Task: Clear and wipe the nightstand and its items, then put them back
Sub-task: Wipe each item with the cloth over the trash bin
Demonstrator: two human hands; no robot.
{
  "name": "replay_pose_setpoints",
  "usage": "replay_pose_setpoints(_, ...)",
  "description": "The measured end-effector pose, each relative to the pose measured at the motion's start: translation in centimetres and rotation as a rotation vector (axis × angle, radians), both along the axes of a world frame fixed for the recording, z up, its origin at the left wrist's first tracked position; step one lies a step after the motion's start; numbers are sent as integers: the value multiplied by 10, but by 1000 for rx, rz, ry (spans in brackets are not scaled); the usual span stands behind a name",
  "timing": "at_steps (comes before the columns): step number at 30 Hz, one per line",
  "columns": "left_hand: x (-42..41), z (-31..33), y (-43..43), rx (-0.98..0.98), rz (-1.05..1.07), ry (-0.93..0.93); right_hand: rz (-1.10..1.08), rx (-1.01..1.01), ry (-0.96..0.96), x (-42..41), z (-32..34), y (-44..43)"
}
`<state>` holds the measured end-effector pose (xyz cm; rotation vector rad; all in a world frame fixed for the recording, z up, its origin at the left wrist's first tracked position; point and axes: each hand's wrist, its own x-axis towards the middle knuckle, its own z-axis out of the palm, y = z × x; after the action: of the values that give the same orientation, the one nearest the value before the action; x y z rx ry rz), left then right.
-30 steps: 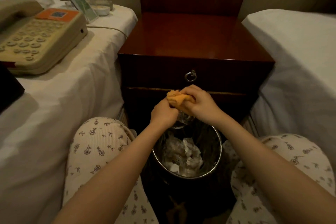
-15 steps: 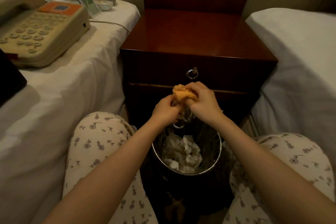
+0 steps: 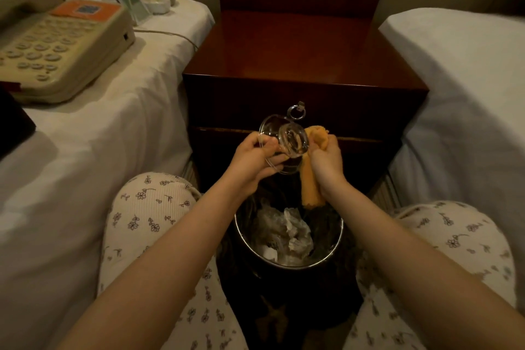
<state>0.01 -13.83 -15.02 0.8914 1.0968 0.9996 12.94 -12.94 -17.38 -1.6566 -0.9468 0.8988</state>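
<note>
Head view has your left hand (image 3: 257,162) closed around the rim of a clear glass dish (image 3: 284,140), tipped on edge so its base faces you. Your right hand (image 3: 326,165) is fisted tight on an orange cloth (image 3: 311,179), whose top end presses against the dish's right side while its tail hangs down below that grip. Both grips meet just in front of the nightstand (image 3: 304,48) drawer face, right under the ring pull (image 3: 296,112). Straight below them sits an open waste bin (image 3: 335,244) with crumpled paper (image 3: 287,231) inside, wedged between your knees. The nightstand worktop beyond your grips is bare to its front edge. Well to the left of your left grip, a telephone (image 3: 59,48) lies on the bed (image 3: 99,128), near its edge; the other bed (image 3: 466,99) closes in the right side.
</note>
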Motion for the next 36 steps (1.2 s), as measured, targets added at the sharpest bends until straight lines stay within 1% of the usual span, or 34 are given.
replay_pose_setpoints(3, 1, -1, 1, -53, 60, -72, -11, 61, -17, -15, -14, -14)
replay_pose_setpoints(6, 0, 0, 0, -74, 97, -109, 33, 118, -38, -26, -22, -29)
replay_pose_setpoints(10, -3, 0, 1, -107, 144, -135, 182, 291, -298, -39, -24, -47)
replay_pose_setpoints(12, -2, -1, 0, -122, 170, -60, 295, 348, -423, -43, -25, -51)
replay_pose_setpoints(14, -1, -4, -1, -128, 178, 15, 360, 392, -483, -44, -23, -51)
replay_pose_setpoints(17, 0, -3, 0, -105, 113, 86, 306, 442, -513, -38, -14, -43)
replay_pose_setpoints(19, 1, 0, 1, -83, 57, 123, 301, 476, -609, -34, -9, -39)
replay_pose_setpoints(21, 1, 1, 0, -45, -1, 148, 290, 481, -641, -31, -5, -35)
replay_pose_setpoints(24, 4, 0, -7, -12, -96, 210, 186, 403, -561, -26, 7, -26)
replay_pose_setpoints(26, 9, -3, -13, -16, -144, 237, 122, 294, -494, -17, 11, -15)
replay_pose_setpoints(29, 12, -8, -16, -31, -165, 243, 82, 129, -422, -3, 10, -4)
replay_pose_setpoints(31, 11, -8, -14, -38, -150, 231, 39, -41, -337, 4, 5, 2)
replay_pose_setpoints(33, 9, -6, -11, -55, -96, 173, -6, -209, -196, 8, 1, 5)
replay_pose_setpoints(35, 6, -2, -8, -65, -19, 115, -4, -309, -25, 4, -3, 3)
replay_pose_setpoints(36, 4, 0, -6, -66, 22, 101, 23, -338, 26, -2, -6, 0)
